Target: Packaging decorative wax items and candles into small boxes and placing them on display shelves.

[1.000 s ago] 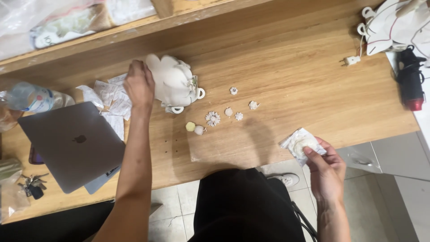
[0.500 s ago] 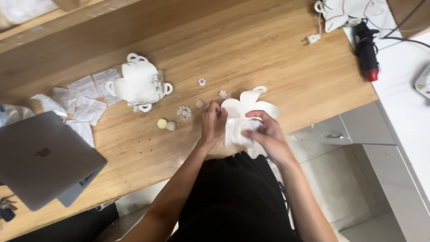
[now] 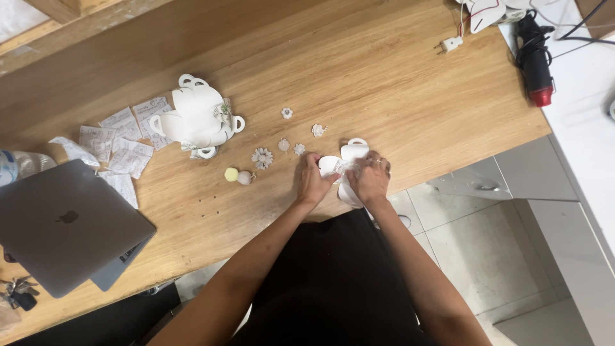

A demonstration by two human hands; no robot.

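Grey and closed, a laptop (image 3: 64, 224) lies at the near left corner of the wooden table (image 3: 397, 83), with a bunch of keys (image 3: 18, 293) just beside its near edge. Right of it, small printed paper packets (image 3: 125, 144) are scattered flat. Next comes a pile of white cut-out pieces with loop handles (image 3: 198, 118). Further right sit a yellow ball (image 3: 231, 174), a pale ball (image 3: 245, 177) touching it, and a few small white flowers (image 3: 262, 157). At the near edge, the left hand (image 3: 314, 182) and right hand (image 3: 369, 181) are drawn close together, both pinching a white cut-out piece (image 3: 351, 154) that rests on the table; a small crinkled bit between the fingers may be a packet, though it is too small to tell. At the far right lies a black and red tool (image 3: 535, 61).
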